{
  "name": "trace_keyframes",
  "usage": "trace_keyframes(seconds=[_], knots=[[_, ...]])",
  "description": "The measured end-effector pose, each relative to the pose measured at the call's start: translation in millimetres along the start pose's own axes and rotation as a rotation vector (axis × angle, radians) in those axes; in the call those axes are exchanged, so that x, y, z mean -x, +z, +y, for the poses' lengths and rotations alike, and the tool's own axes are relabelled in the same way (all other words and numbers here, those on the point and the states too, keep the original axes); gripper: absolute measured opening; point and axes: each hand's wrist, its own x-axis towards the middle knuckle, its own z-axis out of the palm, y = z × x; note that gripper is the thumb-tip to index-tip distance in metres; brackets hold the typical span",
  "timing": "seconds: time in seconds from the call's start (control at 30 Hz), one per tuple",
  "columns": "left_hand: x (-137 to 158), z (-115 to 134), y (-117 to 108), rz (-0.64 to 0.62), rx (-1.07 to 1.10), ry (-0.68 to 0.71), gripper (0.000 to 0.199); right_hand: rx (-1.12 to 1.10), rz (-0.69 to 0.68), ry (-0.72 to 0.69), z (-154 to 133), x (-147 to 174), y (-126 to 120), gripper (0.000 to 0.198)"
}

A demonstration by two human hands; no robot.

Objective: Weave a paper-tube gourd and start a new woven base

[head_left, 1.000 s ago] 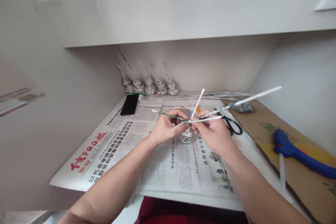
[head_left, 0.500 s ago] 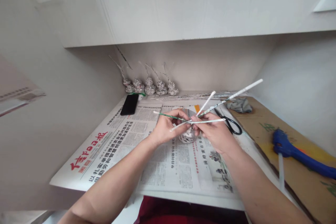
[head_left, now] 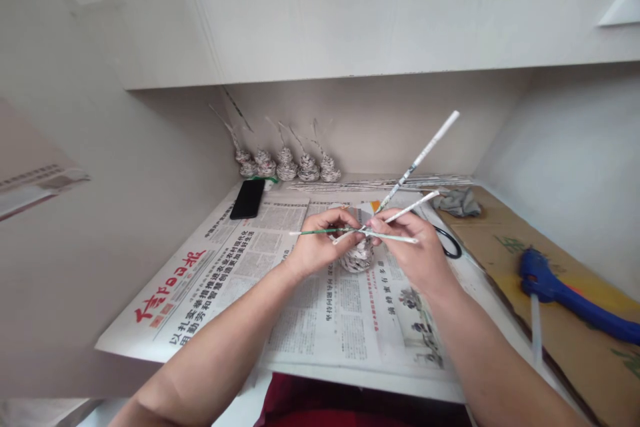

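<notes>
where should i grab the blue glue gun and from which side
Take the blue glue gun probably by its long handle, from above on the right: the handle slants rightward over the cardboard, away from the gun's head and the pale stick jutting nearward.

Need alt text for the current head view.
Left hand and right hand pinch paper sticks at the top of a small woven piece, over newspaper. Behind stand five similar pieces, a black phone in front; a blue tool lies on cardboard at right.
</notes>
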Motion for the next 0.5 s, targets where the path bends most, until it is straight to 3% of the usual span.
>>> trace_keyframes(seconds=[0.07,0.2,0.27,0.37,0.5], knots=[[-0.4,0.6,-0.2,-0.001,0.003,-0.008,0.019,0.115,-0.012,-0.073,-3.5,2.1,-1.2,0.014],[-0.9,-0.6,-0.8,-0.005,0.010,-0.019,0.019,0.457,0.013,-0.257,-8.1,5.4,-1.4,0.029],[-1.4,-1.6,-1.1,0.002,0.007,-0.025,0.019,0.581,0.044,-0.349,-8.7,5.4,-0.8,0.027],[-2.0,-2.2,-1.7,0.011,-0.003,-0.032,0.020,0.659,0.055,-0.433,-7.8,3.6,-1.1,0.016],[-2.4,-3.2,-1.8,0.023,-0.004,-0.058,0.020,0.688,0.011,-0.420,-6.1,1.8,-3.9,0.007]])
